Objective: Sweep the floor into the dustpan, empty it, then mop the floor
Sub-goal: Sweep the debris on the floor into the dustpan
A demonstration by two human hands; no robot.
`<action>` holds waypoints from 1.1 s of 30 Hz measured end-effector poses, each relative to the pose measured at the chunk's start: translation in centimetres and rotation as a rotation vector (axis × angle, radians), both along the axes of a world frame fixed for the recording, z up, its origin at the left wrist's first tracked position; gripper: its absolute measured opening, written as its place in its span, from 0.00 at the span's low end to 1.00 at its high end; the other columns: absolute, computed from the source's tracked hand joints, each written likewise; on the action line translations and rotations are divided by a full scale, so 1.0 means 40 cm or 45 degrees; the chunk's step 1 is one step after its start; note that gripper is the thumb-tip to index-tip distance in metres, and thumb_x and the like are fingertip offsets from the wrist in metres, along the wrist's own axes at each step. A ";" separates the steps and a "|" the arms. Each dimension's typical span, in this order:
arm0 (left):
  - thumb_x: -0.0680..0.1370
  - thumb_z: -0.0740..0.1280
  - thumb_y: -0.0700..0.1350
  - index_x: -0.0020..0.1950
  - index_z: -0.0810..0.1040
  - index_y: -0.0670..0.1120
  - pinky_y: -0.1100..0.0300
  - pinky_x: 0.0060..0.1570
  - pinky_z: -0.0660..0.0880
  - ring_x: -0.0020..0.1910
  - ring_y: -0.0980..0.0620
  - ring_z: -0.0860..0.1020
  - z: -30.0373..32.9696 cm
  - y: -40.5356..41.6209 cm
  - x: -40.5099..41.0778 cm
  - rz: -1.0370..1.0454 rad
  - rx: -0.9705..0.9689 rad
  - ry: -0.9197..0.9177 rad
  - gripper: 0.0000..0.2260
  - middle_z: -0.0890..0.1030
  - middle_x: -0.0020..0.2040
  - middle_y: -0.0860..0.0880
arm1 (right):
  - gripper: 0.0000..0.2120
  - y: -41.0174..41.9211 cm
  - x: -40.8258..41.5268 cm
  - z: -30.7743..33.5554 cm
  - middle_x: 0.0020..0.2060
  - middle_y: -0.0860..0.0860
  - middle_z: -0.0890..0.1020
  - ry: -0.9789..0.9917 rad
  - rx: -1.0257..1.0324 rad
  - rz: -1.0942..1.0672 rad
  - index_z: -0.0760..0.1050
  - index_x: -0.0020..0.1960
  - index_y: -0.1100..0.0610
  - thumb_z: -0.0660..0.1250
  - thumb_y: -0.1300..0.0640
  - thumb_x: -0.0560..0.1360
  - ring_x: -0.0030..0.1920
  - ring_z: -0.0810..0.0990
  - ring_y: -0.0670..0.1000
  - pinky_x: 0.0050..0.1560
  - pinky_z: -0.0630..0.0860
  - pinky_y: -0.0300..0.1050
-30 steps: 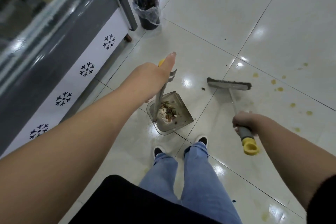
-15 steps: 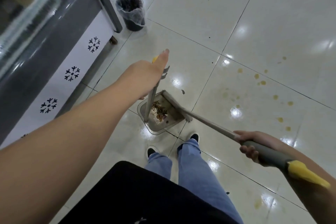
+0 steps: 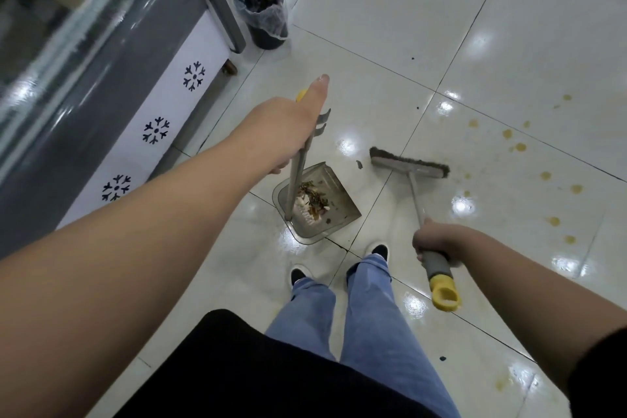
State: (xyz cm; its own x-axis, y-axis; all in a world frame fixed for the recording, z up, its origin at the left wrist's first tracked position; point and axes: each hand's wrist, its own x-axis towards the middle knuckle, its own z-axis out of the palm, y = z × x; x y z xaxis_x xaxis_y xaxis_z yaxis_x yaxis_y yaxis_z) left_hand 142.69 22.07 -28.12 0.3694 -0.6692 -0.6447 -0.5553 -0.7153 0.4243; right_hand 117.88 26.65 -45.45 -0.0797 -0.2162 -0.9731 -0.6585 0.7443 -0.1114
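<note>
My left hand (image 3: 288,132) gripped the dustpan (image 3: 319,204) handle, pan on the floor below my fingers. My right hand (image 3: 436,241) clasped the broom (image 3: 409,166), bristles beside the pan's mouth.

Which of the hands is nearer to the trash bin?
Left. The left hand, on the dustpan handle, is below and just right of the bin; the right hand, gripping the broom, is far lower right.

Glossy tiled floor (image 3: 390,3), translucent plastic dustpan (image 3: 342,200)
</note>
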 end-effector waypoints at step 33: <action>0.61 0.47 0.77 0.22 0.72 0.45 0.67 0.17 0.65 0.11 0.57 0.66 -0.018 -0.022 0.015 0.017 0.062 -0.047 0.36 0.68 0.14 0.54 | 0.10 -0.121 0.017 -0.140 0.39 0.65 0.77 -0.554 0.121 -1.702 0.66 0.45 0.65 0.60 0.59 0.79 0.28 0.82 0.59 0.36 0.83 0.46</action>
State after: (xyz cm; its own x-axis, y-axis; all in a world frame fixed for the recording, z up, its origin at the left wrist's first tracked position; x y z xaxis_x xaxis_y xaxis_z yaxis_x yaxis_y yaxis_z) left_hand 143.29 21.18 -28.83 0.4024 -0.6323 -0.6620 -0.5603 -0.7420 0.3681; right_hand 118.57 21.81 -51.04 0.1370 -0.1503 -0.9791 0.6149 0.7878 -0.0349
